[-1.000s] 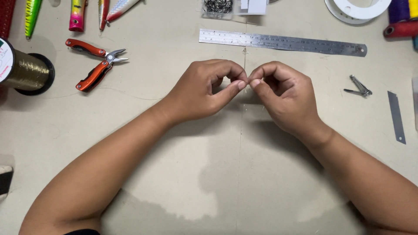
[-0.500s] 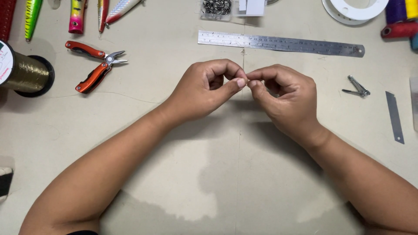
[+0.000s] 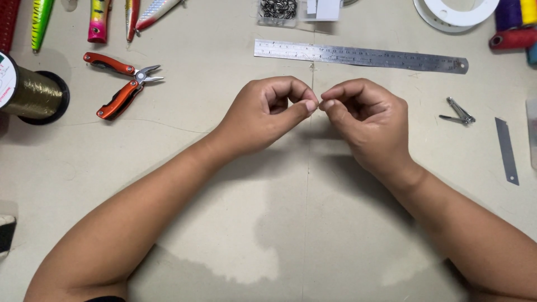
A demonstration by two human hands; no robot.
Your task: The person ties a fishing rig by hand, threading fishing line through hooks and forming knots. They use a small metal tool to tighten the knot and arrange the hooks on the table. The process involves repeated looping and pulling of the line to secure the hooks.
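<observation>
My left hand (image 3: 268, 114) and my right hand (image 3: 366, 120) meet at the middle of the table, fingertips pinched together. Between them runs a thin clear fishing line (image 3: 311, 75), which rises toward the steel ruler (image 3: 361, 56) and also trails down the table toward me. Both hands pinch this line; whatever small piece sits at the pinch is hidden by the fingers. A fine strand leads left across the table toward the spool of gold line (image 3: 31, 89).
Orange-handled pliers (image 3: 120, 84) lie at the left, fishing lures (image 3: 100, 19) along the top left. A box of small metal rings (image 3: 277, 10) and a white reel (image 3: 456, 11) sit at the top. Nail clippers (image 3: 460, 112), a cutter blade (image 3: 506, 150) and thread spools (image 3: 514, 25) lie right.
Both hands stay pinched together at the same spot; the fingers have shifted slightly on the line.
</observation>
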